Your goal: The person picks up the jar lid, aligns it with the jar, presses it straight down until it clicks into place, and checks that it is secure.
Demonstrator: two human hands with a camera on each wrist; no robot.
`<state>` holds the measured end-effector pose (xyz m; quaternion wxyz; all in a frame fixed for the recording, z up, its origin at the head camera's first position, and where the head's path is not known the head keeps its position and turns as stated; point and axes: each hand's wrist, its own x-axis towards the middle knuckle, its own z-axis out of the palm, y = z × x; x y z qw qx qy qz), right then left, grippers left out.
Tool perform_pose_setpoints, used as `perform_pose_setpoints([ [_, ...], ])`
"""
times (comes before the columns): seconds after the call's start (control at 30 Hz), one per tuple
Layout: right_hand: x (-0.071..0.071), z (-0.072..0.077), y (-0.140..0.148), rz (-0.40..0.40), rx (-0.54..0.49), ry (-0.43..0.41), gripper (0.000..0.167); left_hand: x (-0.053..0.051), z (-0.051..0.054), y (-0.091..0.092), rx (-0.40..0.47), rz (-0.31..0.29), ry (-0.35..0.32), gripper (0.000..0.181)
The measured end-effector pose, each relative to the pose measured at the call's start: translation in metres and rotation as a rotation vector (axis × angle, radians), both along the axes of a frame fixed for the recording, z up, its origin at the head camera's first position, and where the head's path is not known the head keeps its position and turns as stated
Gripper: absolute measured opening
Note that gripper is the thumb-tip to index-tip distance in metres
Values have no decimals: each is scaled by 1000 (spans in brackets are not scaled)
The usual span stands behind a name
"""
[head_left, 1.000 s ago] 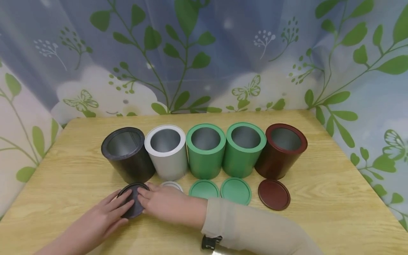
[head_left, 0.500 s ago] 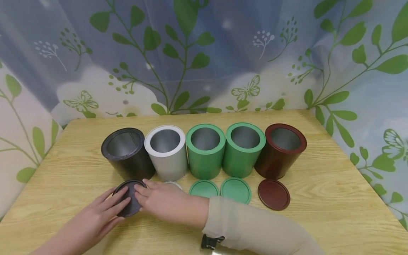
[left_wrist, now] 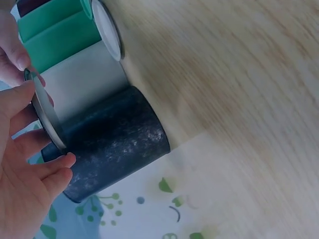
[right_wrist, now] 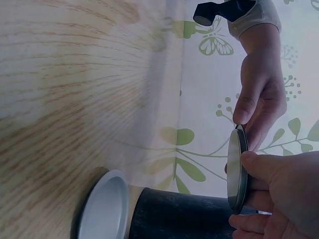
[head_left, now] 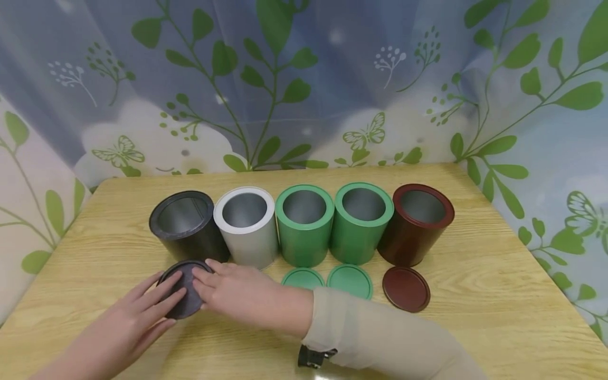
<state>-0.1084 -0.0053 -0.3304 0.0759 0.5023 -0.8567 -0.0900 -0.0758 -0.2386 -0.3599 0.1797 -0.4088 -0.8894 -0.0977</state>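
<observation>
Both hands are on the black lid (head_left: pixel 189 303), at the lower left of the head frame, just in front of the black can (head_left: pixel 204 240). The left hand (head_left: pixel 135 319) grips its near left edge, fingers spread over the top face and others curled beneath, as the left wrist view shows; the right hand (head_left: pixel 242 293) pinches the opposite edge. From where I stand, holding it from two sides seems meant to keep the disc steady, for the wrist views show it lifted off the table (head_left: pixel 503 301).

Across the middle of the frame the white can (head_left: pixel 254 245), two green cans (head_left: pixel 304 248) (head_left: pixel 356 243) and the dark red can (head_left: pixel 404 250) continue the row, close together. The green lids (head_left: pixel 304 278) (head_left: pixel 350 281) and the dark red lid (head_left: pixel 406 290) lie below cans of their own colour, probably so each pair reads at a glance. The white lid (left_wrist: pixel 107 30), hidden from the head view, shows at the top of the left wrist view.

The cans are smooth cylinders, apparently painted metal, with broad ring rims and grey insides. The black one looks scuffed and mottled; its lid is a shallow rimmed disc, pale and shiny underneath. The tabletop has streaky yellow wood grain.
</observation>
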Motion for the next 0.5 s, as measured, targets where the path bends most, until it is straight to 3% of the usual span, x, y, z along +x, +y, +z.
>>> perform_pose_setpoints([
  [0.17, 0, 5, 1, 18, -12, 45, 46, 1, 8, 0, 15, -13, -14, 52],
  [0.5, 0, 15, 1, 30, -23, 86, 45, 0, 17, -1, 55, -41, 23, 57],
])
